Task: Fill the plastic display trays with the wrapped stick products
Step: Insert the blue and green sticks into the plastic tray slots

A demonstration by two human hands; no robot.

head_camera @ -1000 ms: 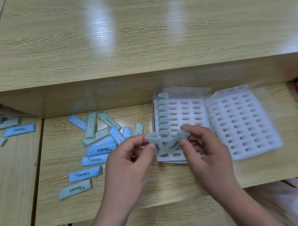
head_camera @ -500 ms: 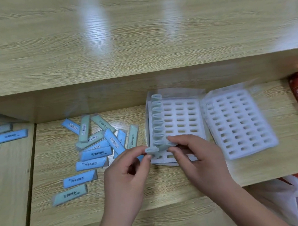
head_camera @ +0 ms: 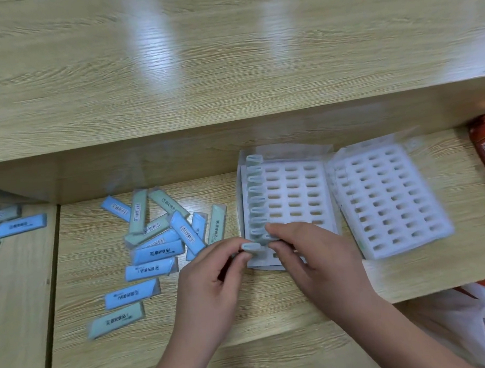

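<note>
Only the leftmost column of the near tray (head_camera: 313,180) is filled; its other slots and the second tray (head_camera: 389,205) are empty. One wrapped stick (head_camera: 252,247) is pinched by the left hand (head_camera: 212,282) and another by the right hand (head_camera: 319,261), at the column's near end. Many loose sticks (head_camera: 155,243) are left on the worktop (head_camera: 269,316).

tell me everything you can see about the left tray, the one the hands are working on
The left tray is a white plastic slab with rows of small oval slots, lying flat on the wooden shelf beside a second tray. Its leftmost column holds grey-green sticks standing on end; the other visible slots are empty. The right hand covers its near edge, and the left hand pinches a stick at the near left corner.
</note>
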